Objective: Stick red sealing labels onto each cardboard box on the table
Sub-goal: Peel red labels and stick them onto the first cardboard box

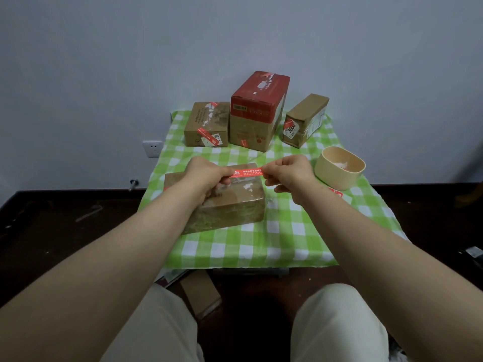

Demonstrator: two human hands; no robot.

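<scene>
Knees (337, 322) sat nearest; left hand (206, 173) and right hand (290, 173) each pinched an end of a red label (247, 173) above the box (235, 202) at the near-left of the tablecloth (287, 231). At its right edge, a beige tub (334, 177) held red-and-white scraps (343, 163).

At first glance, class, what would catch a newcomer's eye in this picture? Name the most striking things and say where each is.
The red label, stretched between the left hand and right hand, is held mid-frame over the nearest cardboard box. Behind it, a tall red-topped box stands at the back of the bright green checked cloth that lies under everything.
</scene>
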